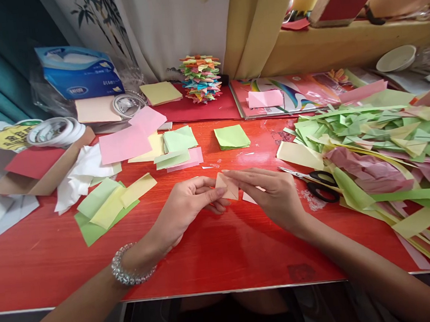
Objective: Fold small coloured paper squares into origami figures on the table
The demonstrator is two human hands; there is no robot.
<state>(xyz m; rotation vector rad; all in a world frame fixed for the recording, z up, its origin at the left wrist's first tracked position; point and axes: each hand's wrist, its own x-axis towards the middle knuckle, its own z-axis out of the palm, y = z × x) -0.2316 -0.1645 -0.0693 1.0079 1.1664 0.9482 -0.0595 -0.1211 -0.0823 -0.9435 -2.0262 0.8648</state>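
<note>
A small pale peach paper piece (pixel 229 185), with crease lines on it, is held up between my hands over the red table (pixel 215 260). My left hand (pixel 194 200) pinches its left side between thumb and fingers. The fingers of my right hand (pixel 273 191) are pressed together along its upper right edge; what lies under them is partly hidden. A pale paper piece (pixel 253 195) lies beneath my right hand. Just beyond my hands sits a stack of green squares (pixel 231 137). Black-handled scissors (pixel 313 180) rest to the right of my right hand.
Pink sheets (pixel 124 144), green squares (pixel 179 139) and yellow-green strips (pixel 109 206) lie at left, near tape rolls (pixel 51 131) and a blue tissue pack (pixel 79 72). A colourful folded-paper stack (pixel 201 78) stands at the back. Green folded pieces (pixel 372 129) and crumpled pink paper (pixel 368 169) fill the right.
</note>
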